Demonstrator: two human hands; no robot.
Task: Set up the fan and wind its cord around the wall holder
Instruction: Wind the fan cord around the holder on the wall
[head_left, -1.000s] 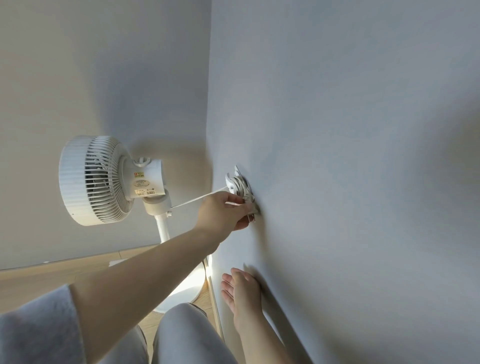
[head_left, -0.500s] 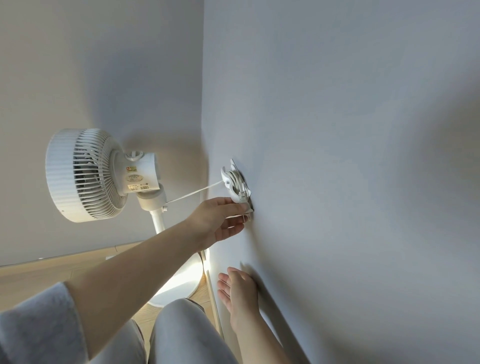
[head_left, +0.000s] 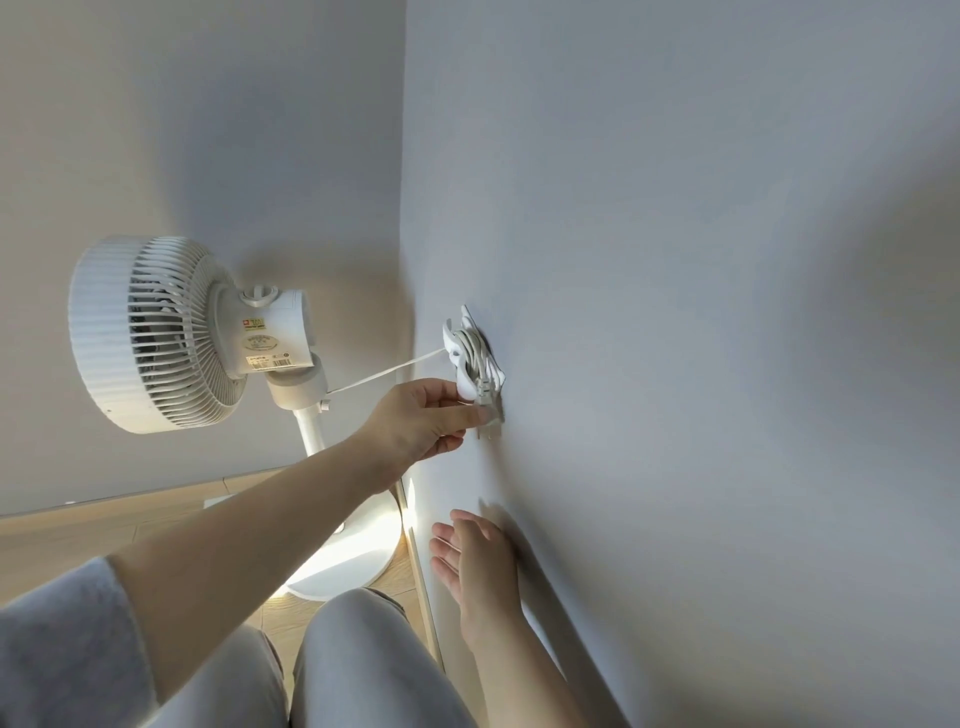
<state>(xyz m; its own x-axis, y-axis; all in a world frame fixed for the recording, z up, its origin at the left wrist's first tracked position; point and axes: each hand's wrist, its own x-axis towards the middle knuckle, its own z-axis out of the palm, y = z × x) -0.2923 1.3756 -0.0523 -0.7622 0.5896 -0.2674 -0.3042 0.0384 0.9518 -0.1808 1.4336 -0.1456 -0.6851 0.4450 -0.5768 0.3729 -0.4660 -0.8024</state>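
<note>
A white pedestal fan (head_left: 171, 335) stands upright in the room's corner on its round base (head_left: 353, 551). Its flat white cord (head_left: 387, 371) runs taut from the fan's neck to a white holder (head_left: 470, 353) fixed on the right wall, with several loops wound around it. My left hand (head_left: 421, 421) pinches the cord's plug end (head_left: 485, 408) just under the holder, against the wall. My right hand (head_left: 472, 561) rests lower down with fingers spread, flat against the same wall, holding nothing.
The grey wall (head_left: 701, 312) fills the right side; a second wall meets it behind the fan. Wooden floor (head_left: 62, 540) lies below, with a skirting strip (head_left: 421, 582) along the wall. My knees in grey trousers (head_left: 353, 665) sit close to the fan's base.
My left hand slid slightly down from the holder and now pinches the plug end below it. The view shifted a little. My right hand stayed on the wall.
</note>
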